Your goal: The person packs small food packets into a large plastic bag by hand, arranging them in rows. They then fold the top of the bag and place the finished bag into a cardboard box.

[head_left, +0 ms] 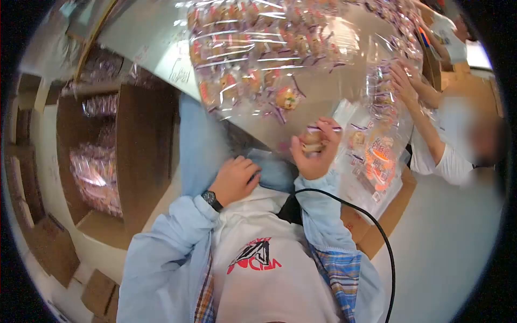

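My right hand [319, 151], palm up at the table's near edge, has its fingers curled round small wrapped pastries [312, 141] in clear film with purple ends. How many it holds I cannot make out. My left hand [237, 180], below a black wristwatch [212, 200], lies on my lap with fingers loosely out and nothing in it. A single wrapped pastry [287, 98] sits on the table [323, 86] beyond my right hand. Behind it lie rows of the same pastries [237, 40] under shiny clear plastic. Another wrapped pastry [356, 139] rests by a printed plastic bag [379, 161].
A co-worker's hands [406, 83] touch packed pastries at the right. At the left stands an open cardboard box [145, 156] with bagged pastries [97, 177] inside. More cartons [54, 250] are on the floor. A black cable [377, 223] runs over my right sleeve.
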### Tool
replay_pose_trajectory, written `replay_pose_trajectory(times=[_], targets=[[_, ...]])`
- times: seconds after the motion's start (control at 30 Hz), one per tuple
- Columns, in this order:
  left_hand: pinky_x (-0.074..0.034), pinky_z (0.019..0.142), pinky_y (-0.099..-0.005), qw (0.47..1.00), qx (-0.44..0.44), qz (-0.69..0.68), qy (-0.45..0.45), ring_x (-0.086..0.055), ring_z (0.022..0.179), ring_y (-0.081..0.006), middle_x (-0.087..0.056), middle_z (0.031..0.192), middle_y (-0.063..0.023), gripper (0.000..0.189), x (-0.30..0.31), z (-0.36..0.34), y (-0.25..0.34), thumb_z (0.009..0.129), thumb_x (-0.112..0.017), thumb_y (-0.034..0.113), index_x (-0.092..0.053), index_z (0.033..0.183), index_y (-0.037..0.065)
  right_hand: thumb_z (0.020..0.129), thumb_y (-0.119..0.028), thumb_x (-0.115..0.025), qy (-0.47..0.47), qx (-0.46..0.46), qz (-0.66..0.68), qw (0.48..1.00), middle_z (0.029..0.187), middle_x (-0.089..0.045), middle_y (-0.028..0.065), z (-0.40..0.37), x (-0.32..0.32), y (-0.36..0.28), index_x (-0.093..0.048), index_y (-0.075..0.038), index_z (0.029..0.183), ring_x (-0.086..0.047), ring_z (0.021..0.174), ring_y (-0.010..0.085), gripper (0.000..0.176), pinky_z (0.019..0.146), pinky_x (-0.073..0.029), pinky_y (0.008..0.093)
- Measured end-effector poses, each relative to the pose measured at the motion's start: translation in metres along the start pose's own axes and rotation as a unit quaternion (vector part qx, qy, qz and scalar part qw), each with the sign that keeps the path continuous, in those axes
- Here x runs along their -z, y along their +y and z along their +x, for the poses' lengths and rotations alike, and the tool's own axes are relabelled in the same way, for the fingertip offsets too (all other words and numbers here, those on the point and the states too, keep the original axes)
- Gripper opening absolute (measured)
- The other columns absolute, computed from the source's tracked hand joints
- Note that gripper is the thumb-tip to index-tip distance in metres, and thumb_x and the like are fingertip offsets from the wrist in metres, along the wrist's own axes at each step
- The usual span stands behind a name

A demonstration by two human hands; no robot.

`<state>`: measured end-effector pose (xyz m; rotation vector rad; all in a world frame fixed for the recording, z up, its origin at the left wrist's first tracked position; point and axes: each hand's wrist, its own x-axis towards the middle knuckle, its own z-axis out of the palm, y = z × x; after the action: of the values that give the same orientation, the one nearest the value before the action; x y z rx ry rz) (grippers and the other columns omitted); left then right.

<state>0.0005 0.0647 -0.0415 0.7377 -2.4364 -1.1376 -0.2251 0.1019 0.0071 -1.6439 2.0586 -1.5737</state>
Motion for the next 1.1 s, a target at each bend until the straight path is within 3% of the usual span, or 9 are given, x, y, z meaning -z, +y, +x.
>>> replay_pose_trajectory(times=[0.1,0.17,0.23,0.33,0.57,0.7,0.87,1.0,1.1], targets=[[-0.046,0.082,-0.0433,0.999,0.036,0.024,0.014,-0.061,0.091,-0.0294,-0.066,0.090,-0.0075,0.015,0.007,-0.016,-0.016,0.086,-0.071,0.019,-0.070,0.097,0.008,0.075,-0.011,-0.082,-0.201,-0.047,0.231,0.951,0.122,-0.056,0.0207,-0.005,0.032,-0.032,-0.054,-0.005,0.127,-0.057,0.111,0.0317,0.059,0.091,-0.050,0.0450],[-0.044,0.086,-0.0429,0.994,0.079,0.059,0.040,-0.061,0.095,-0.0294,-0.066,0.094,-0.0073,0.017,0.015,-0.026,-0.019,0.086,-0.071,0.021,-0.070,0.098,0.008,0.078,-0.014,-0.079,-0.420,-0.055,0.368,0.828,0.119,-0.058,0.0185,-0.001,0.033,-0.051,-0.054,-0.004,0.127,-0.057,0.111,0.0296,0.056,0.091,-0.049,0.0432],[-0.044,0.089,-0.0441,0.980,0.129,0.129,0.083,-0.061,0.099,-0.0300,-0.067,0.098,-0.0078,0.020,0.027,-0.025,-0.032,0.085,-0.071,0.022,-0.070,0.100,0.008,0.078,-0.015,-0.077,-0.575,-0.101,0.366,0.725,0.122,-0.056,0.0169,-0.011,0.019,-0.055,-0.054,-0.006,0.126,-0.058,0.110,0.0305,0.054,0.092,-0.050,0.0422],[-0.042,0.095,-0.0455,0.962,0.212,0.170,0.013,-0.061,0.106,-0.0301,-0.069,0.107,-0.0109,0.034,0.025,-0.027,-0.067,0.084,-0.071,0.029,-0.070,0.108,0.006,0.077,-0.019,-0.076,-0.648,-0.120,0.245,0.711,0.125,-0.051,0.0199,-0.040,-0.013,-0.031,-0.055,-0.006,0.126,-0.058,0.111,0.0383,0.055,0.096,-0.048,0.0434],[-0.039,0.105,-0.0581,0.867,0.316,0.137,-0.360,-0.063,0.116,-0.0321,-0.066,0.130,-0.0147,0.058,-0.017,-0.015,-0.114,0.088,-0.066,0.044,-0.063,0.134,0.008,0.076,-0.032,-0.076,-0.637,-0.206,-0.033,0.742,0.126,-0.050,0.0239,-0.039,-0.041,-0.036,-0.057,-0.014,0.128,-0.063,0.099,0.0470,0.058,0.088,-0.054,0.0503],[-0.029,0.112,-0.0693,0.807,0.397,0.066,-0.432,-0.037,0.141,-0.0377,-0.041,0.154,-0.0166,0.076,-0.054,-0.028,-0.122,0.087,-0.070,0.053,-0.046,0.150,0.018,0.078,-0.032,-0.075,-0.613,-0.143,-0.066,0.774,0.128,-0.053,0.0249,-0.054,-0.015,-0.027,-0.057,-0.016,0.132,-0.065,0.098,0.0445,0.060,0.083,-0.056,0.0511],[-0.025,0.112,-0.0793,0.790,0.552,0.170,-0.205,-0.007,0.156,-0.0443,-0.018,0.169,-0.0142,0.093,-0.274,-0.138,-0.127,0.076,-0.083,0.052,-0.044,0.155,0.023,0.070,-0.032,-0.087,-0.595,-0.077,-0.008,0.800,0.120,-0.062,0.0217,-0.084,0.021,-0.004,-0.072,-0.016,0.108,-0.069,0.076,0.0337,0.044,0.065,-0.058,0.0407],[-0.026,0.105,-0.0844,0.787,0.408,0.046,-0.460,-0.013,0.154,-0.0453,-0.032,0.163,-0.0142,0.100,-0.183,-0.091,-0.126,0.063,-0.092,0.048,-0.051,0.149,0.022,0.070,-0.037,-0.089,-0.624,-0.092,0.043,0.775,0.117,-0.065,0.0174,-0.142,0.051,0.023,-0.072,-0.016,0.104,-0.070,0.076,0.0283,0.043,0.067,-0.058,0.0384],[-0.028,0.103,-0.0850,0.810,0.360,0.029,-0.462,-0.020,0.152,-0.0450,-0.043,0.156,-0.0141,0.101,-0.140,-0.077,-0.118,0.057,-0.095,0.048,-0.054,0.145,0.020,0.071,-0.038,-0.089,-0.535,-0.072,0.049,0.840,0.115,-0.067,0.0165,-0.181,0.053,0.034,-0.072,-0.015,0.101,-0.070,0.075,0.0271,0.041,0.067,-0.058,0.0371]])
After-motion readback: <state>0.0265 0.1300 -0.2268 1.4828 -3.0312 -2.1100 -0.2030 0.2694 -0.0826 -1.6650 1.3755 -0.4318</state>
